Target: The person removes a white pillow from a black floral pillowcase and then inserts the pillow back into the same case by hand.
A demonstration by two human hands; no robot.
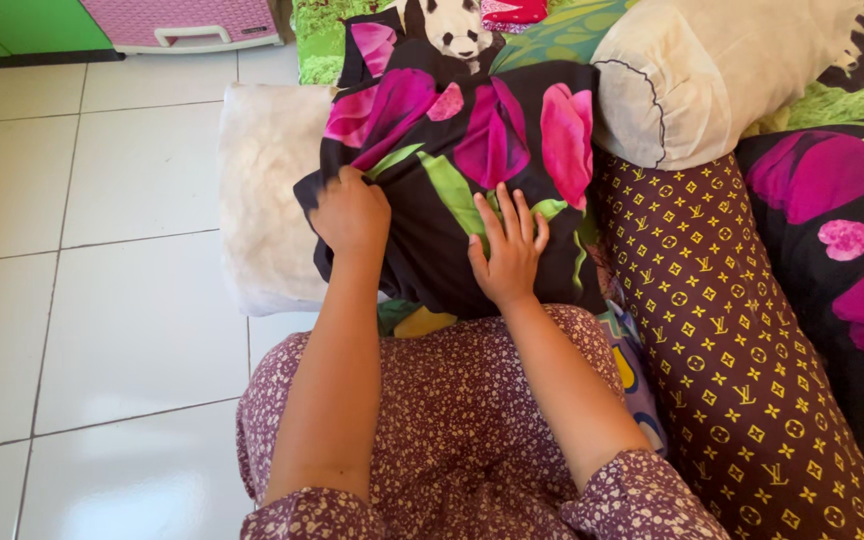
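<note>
So we're sitting in our purple floral dress (452, 420), and our left hand (350, 213) is bunched shut on the edge of the black pillowcase with pink flowers (472, 150), pulled partway over the bare white pillow (267, 190). Right hand (508, 250) lies open, flat on that cover. Brown patterned bolster (732, 350) just beside, cream bolster (712, 70) further back

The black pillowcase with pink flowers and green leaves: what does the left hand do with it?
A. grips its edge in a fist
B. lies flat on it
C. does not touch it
A: the left hand is closed on the edge of the black flowered pillowcase, while the right hand lies flat on it.
</note>
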